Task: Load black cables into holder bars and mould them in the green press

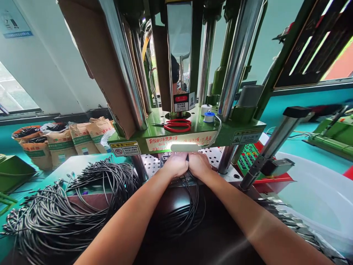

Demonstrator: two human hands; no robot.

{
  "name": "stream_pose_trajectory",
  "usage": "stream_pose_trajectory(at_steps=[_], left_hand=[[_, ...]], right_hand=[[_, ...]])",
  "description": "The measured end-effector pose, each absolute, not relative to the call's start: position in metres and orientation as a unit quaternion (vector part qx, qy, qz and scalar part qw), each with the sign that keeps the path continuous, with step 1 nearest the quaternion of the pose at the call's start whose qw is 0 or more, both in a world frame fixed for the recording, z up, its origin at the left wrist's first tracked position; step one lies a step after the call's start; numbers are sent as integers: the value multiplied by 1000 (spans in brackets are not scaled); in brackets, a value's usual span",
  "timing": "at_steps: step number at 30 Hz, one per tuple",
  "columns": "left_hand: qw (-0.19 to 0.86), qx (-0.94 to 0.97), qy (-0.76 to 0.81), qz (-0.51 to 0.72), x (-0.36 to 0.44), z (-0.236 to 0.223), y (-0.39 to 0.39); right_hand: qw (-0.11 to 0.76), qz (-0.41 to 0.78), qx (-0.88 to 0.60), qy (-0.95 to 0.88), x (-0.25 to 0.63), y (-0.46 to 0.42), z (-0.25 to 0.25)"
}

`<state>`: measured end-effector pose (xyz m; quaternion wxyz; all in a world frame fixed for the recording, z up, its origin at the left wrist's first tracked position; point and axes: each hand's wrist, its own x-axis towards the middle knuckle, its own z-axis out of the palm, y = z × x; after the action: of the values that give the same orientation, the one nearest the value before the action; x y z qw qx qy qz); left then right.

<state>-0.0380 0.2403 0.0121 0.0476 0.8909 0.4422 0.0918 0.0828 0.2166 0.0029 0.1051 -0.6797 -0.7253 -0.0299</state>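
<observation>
Black cables (60,217) are heaped at lower left on the green tabletop (64,173), ends mostly bunched outward, probably so you can grab singles. Behind them, paper sacks (62,145) carry green print, too small to read surely. Left warning sticker (125,148): yellow header, prohibition symbol, fine print blurred.

At center, your left hand (176,164) has its fingers curled nearly closed at the press's lower opening. Cable strands (193,195) hang below both hands; you seem to have their upper ends, likely pinched close for control, but the grip is hidden. Above, red-handled scissors (179,125) lie on the green press plate (154,129), likely for quick reach. Handwritten red Chinese note (157,142) is partly glared out; the hot-surface sign (184,102) has Chinese text and heat symbol.

Your right hand (199,164) is also curled, against the left; can't tell its exact hold. Blue-and-white spool (209,117) sits above. Right label (248,137): warning triangle, text illegible. No brand readable.
</observation>
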Motion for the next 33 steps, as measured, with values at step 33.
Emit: stream_pose_trajectory(at_steps=[33], left_hand=[[7,799,591,109,-51,-5,224]], right_hand=[[141,-38,-602,-785,78,220,-15]])
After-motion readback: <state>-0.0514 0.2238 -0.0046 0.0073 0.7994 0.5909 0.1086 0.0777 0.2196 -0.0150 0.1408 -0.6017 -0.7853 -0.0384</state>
